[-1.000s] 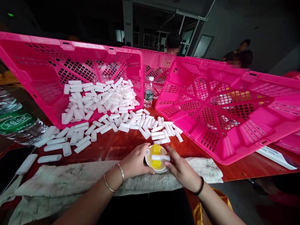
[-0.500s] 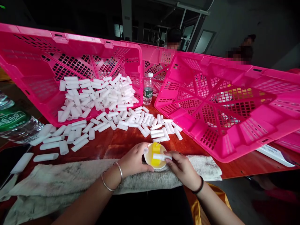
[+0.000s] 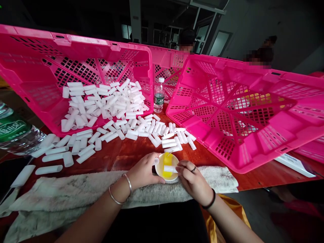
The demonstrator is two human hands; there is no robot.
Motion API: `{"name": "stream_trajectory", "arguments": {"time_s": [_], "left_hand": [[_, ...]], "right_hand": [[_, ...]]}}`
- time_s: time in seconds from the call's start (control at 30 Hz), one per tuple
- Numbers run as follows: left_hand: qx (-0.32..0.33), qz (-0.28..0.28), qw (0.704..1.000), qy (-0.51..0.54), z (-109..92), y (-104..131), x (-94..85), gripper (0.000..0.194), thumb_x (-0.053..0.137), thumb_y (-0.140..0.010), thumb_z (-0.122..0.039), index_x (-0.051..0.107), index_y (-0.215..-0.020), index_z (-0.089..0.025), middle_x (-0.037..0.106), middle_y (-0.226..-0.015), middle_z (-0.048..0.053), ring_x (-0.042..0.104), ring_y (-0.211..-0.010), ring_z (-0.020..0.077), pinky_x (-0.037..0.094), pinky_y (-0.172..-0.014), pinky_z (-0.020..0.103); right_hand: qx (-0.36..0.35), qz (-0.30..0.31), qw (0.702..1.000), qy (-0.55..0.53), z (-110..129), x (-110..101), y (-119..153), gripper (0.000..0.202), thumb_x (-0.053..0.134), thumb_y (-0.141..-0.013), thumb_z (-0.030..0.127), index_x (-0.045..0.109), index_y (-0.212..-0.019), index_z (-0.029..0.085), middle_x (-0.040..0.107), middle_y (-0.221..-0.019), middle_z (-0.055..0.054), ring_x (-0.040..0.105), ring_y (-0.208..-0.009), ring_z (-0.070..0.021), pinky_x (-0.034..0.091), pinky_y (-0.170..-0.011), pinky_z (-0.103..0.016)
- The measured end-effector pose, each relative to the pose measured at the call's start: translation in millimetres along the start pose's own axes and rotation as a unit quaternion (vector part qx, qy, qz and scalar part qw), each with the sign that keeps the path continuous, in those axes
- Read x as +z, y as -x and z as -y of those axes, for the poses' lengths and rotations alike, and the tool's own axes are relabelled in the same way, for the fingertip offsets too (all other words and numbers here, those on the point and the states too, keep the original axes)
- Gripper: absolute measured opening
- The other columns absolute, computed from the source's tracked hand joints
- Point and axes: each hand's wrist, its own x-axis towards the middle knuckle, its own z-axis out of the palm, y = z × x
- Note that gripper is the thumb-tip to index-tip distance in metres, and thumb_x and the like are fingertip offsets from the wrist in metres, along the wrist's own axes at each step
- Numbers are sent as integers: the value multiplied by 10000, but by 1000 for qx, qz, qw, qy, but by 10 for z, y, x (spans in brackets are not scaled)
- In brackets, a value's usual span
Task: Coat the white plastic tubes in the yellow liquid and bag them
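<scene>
A small white bowl with a yellow block or sponge in it sits on the towel near the table's front edge. My left hand curls round the bowl's left side, thumb at the front. One end of a short white tube pokes out at its fingertips. My right hand pinches another white tube, which lies level over the bowl against the yellow piece. Whether this tube presses on it, I cannot tell. Many loose white tubes lie on the table beyond my hands.
A pink crate lies tipped on its side at the left, white tubes spilling out. Another pink crate leans at the right. Between them stands a small water bottle; a larger bottle is far left. A stained towel lies along the front edge.
My right hand has turned, its fingers curling more over the tube's right end, so less of the tube shows. The left hand and the bowl stay nearly where they were.
</scene>
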Motion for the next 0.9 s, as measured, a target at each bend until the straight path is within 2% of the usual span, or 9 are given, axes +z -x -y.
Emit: {"name": "stream_trajectory", "arguments": {"time_s": [0.2, 0.4, 0.47, 0.53, 0.6, 0.67, 0.77, 0.83, 0.9], "left_hand": [[10, 3, 1000, -10, 34, -4, 1, 753, 841, -513, -384, 466, -1141, -209, 561, -1188, 99, 523, -1108, 287, 422, -956, 444], [4, 7, 1000, 1, 23, -6, -7, 749, 845, -510, -383, 471, -1137, -212, 558, -1190, 108, 523, -1112, 285, 424, -961, 447], [3, 7, 1000, 4, 20, -6, -6, 756, 845, -510, -378, 471, -1145, -212, 559, -1187, 109, 527, -1104, 288, 426, -956, 451], [5, 4, 1000, 1, 21, -10, -3, 758, 849, -504, -372, 474, -1143, -208, 561, -1186, 109, 528, -1104, 290, 424, -958, 451], [8, 4, 1000, -8, 25, -16, 1, 758, 849, -502, -373, 476, -1141, -210, 561, -1186, 106, 529, -1103, 292, 424, -957, 451], [7, 6, 1000, -22, 31, -20, -1, 752, 844, -505, -387, 474, -1138, -218, 566, -1178, 98, 530, -1101, 295, 426, -954, 451], [23, 10, 999, -46, 32, -1, -34, 760, 843, -504, -403, 450, -1128, -220, 526, -1232, 109, 499, -1142, 307, 417, -972, 445], [39, -15, 997, -64, 11, 36, -81, 633, 777, -624, -388, 424, -1118, -209, 470, -1285, 130, 470, -1177, 297, 409, -985, 433], [38, -50, 994, -86, -42, 89, -140, 337, 575, -828, -330, 414, -1092, -197, 499, -1219, 129, 506, -1127, 254, 432, -952, 409]], "right_hand": [[104, 36, 990, -94, -43, 21, 36, 277, 503, -896, 241, 500, -1171, 206, 638, -1042, -108, 634, -932, -209, 551, -796, -364], [-41, 6, 999, 3, -75, 36, 10, 214, 500, -871, 141, 608, -1038, 221, 608, -1039, -102, 580, -1009, -225, 512, -845, -406], [-11, 18, 999, -26, -56, 30, 9, 258, 520, -868, 169, 568, -1117, 217, 601, -1081, -111, 573, -1041, -232, 507, -869, -412], [58, 25, 996, -68, -26, 28, 12, 322, 526, -877, 213, 511, -1199, 208, 619, -1104, -118, 599, -1028, -228, 521, -860, -400], [103, 16, 991, -79, -4, 32, 13, 304, 519, -886, 236, 525, -1189, 204, 651, -1068, -112, 638, -959, -220, 543, -816, -380], [76, 0, 996, -49, -3, 40, 7, 235, 506, -889, 214, 586, -1110, 207, 665, -1020, -105, 644, -927, -217, 546, -796, -375], [-48, -14, 999, 3, -29, 52, -4, 240, 508, -864, 128, 624, -1056, 214, 649, -1020, -103, 611, -961, -219, 521, -825, -387], [-77, -27, 997, -14, -28, 51, -9, 247, 518, -852, 98, 622, -1036, 225, 647, -1008, -89, 606, -957, -207, 516, -827, -376], [-25, -55, 995, -76, 18, 32, -17, 234, 542, -853, 126, 594, -1054, 233, 649, -999, -75, 617, -939, -194, 527, -806, -348]]}}
